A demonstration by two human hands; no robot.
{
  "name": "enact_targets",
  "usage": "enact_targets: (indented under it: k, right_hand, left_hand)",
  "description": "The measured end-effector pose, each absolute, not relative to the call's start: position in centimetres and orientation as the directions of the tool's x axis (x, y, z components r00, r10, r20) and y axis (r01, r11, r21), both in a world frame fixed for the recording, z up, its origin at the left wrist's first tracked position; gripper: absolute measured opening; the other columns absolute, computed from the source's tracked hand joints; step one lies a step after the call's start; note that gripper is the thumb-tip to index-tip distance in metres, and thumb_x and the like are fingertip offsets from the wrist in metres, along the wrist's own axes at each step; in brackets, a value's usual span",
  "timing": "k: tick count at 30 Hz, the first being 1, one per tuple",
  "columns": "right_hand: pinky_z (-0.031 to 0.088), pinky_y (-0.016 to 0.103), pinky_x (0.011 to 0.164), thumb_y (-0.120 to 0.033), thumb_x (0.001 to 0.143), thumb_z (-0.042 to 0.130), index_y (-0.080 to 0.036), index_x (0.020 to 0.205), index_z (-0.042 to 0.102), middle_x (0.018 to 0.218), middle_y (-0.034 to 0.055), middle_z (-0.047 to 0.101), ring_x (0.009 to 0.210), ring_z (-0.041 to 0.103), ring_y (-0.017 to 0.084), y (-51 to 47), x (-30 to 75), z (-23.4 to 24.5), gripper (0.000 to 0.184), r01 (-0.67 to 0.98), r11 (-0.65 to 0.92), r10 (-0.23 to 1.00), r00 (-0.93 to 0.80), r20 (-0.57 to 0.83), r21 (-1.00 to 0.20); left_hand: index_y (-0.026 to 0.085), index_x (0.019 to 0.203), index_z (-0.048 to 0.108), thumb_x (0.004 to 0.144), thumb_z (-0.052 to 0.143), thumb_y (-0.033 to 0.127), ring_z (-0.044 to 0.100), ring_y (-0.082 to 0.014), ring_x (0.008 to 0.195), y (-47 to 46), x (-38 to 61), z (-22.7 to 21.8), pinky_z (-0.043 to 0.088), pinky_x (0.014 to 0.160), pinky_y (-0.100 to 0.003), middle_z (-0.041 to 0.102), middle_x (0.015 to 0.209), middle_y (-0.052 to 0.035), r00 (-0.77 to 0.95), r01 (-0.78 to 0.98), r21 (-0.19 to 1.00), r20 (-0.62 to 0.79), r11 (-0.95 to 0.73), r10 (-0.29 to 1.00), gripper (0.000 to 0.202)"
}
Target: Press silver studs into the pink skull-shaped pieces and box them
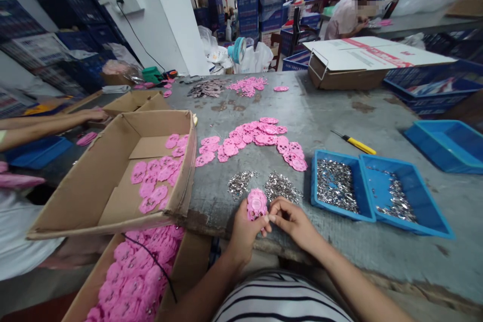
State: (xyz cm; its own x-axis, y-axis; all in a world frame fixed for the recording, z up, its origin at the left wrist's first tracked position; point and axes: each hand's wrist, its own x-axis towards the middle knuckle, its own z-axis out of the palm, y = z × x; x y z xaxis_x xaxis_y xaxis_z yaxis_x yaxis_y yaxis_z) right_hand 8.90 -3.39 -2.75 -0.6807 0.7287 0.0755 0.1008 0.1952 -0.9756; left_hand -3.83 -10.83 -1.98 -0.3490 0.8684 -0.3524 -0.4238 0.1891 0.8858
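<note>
My left hand (244, 231) is closed round a pink plastic piece (256, 203), held upright at the near edge of the grey table (332, 110). My right hand (292, 221) pinches its fingertips together against the piece's right side; anything between them is too small to make out. Just beyond my hands lie two small heaps of shiny metal bits (279, 187). Further back a curved row of pink pieces (256, 141) spreads over the table.
A cardboard box (94, 186) with pink pieces stands to the left, and another full box (132, 276) sits below it. Blue trays (377, 191) of metal bits lie to the right, a yellow screwdriver (356, 144) behind them. Another person's arms (45, 126) reach in at left.
</note>
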Motion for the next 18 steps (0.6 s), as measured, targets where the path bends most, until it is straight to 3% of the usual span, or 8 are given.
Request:
enact_targets:
  k: [5,11,18]
  right_hand:
    - [0.045,0.031,0.063,-0.057,0.074,0.070,-0.020,0.064,0.052,0.062,-0.0018,0.058,0.059,0.057,0.015,-4.0,7.9,-2.4,0.042,-0.038,-0.173,0.740,-0.664,-0.105,-0.984]
    - [0.026,0.025,0.049,-0.048,0.061,0.081,-0.019,0.059,0.057,0.056,-0.0030,0.054,0.049,0.038,0.009,-4.2,7.0,-0.9,0.038,-0.144,-0.354,0.779,-0.593,-0.206,-0.924]
    - [0.039,0.027,0.055,-0.045,0.058,0.085,-0.020,0.057,0.056,0.051,-0.0057,0.041,0.051,0.040,0.010,-4.3,6.6,0.0,0.038,-0.278,-0.528,0.719,-0.650,-0.247,-0.802]
  left_hand:
    - [0.017,0.090,0.054,0.058,0.077,0.023,0.055,-0.0090,0.048,-10.6,-3.7,-1.8,0.042,0.044,-0.019,0.061,0.063,0.0033,-0.419,-0.379,0.912,-0.320,0.157,0.850,0.040]
    - [0.018,0.085,0.053,0.059,0.071,0.022,0.054,-0.0093,0.045,-10.1,-3.7,-0.5,0.042,0.043,-0.019,0.059,0.057,0.0045,-0.511,-0.295,0.948,-0.264,0.122,0.818,0.032]
    - [0.018,0.087,0.054,0.060,0.070,0.021,0.056,-0.0095,0.050,-10.1,-3.7,0.5,0.045,0.046,-0.020,0.061,0.067,0.0029,-0.534,-0.265,0.960,-0.225,0.092,0.815,0.031]
